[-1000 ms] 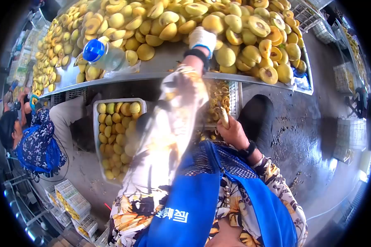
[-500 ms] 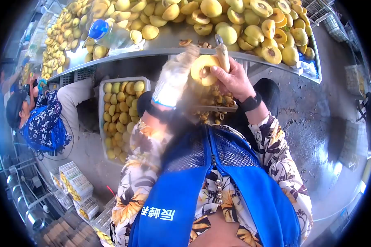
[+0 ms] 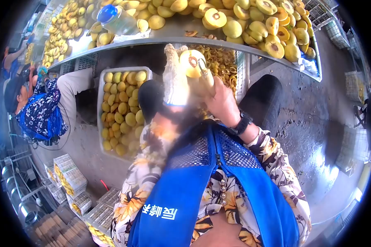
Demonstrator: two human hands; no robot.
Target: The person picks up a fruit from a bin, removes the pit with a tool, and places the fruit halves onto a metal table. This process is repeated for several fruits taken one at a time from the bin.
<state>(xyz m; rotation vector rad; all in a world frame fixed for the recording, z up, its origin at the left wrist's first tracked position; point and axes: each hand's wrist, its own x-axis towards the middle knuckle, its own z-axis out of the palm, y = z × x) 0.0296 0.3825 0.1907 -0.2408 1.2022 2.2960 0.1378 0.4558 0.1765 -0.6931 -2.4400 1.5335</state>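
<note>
My left hand (image 3: 175,78), in a whitish work glove, is closed around a halved yellow peach (image 3: 189,61). The cut face is turned up and a brown pit area shows in its middle. In my right hand (image 3: 223,102), which is bare, is a pitting tool (image 3: 209,81) with a pale handle and a metal tip. That tip lies at the right side of the peach's cut face, touching or just over it. Both hands are in front of the table's near edge, above a bin of peach scraps (image 3: 220,61).
Heaps of peaches (image 3: 257,29), whole and halved, lie on the metal table (image 3: 173,40), with a blue-capped bottle (image 3: 115,18). A crate (image 3: 99,107) full of peaches stands on the floor at left. Beyond it sits a co-worker (image 3: 41,111). Stacked crates (image 3: 70,173) are at lower left.
My right hand has moved down and left, its fingers off the peach. A peach half now sits in my gloved left hand, with the tool's tip turned to its cut face.
</note>
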